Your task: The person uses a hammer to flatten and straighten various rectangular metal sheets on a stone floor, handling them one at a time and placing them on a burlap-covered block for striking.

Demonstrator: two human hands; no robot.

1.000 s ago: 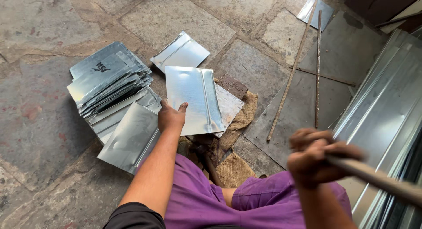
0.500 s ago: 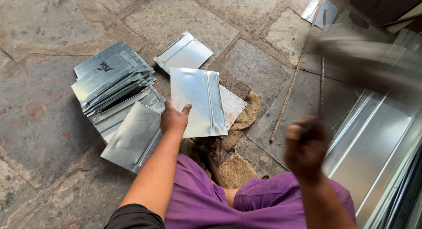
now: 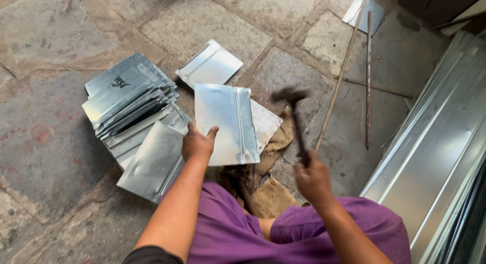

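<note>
A shiny metal sheet (image 3: 228,123) with a raised fold down its right side lies flat on another sheet (image 3: 266,123), over brown sacking (image 3: 276,193) on the stone floor (image 3: 45,142). The sacking looks like a soft pad under it, just in front of the person's knees.

The left hand (image 3: 197,143) presses on the sheet's near left corner, fingers spread flat, thumb toward the edge. It looks like it is there to keep the sheet from sliding. It pins the sheet down and does not wrap around it.

The right hand (image 3: 313,179) has a closed grip on the handle of a hammer (image 3: 293,117). The hammer head is blurry, so I cannot tell if it touches anything. It sits just right of the fold.

A pile of sheets (image 3: 129,99) lies to the left, one bent sheet (image 3: 210,66) lies behind, and long thin rods (image 3: 368,76) lie to the right.
</note>
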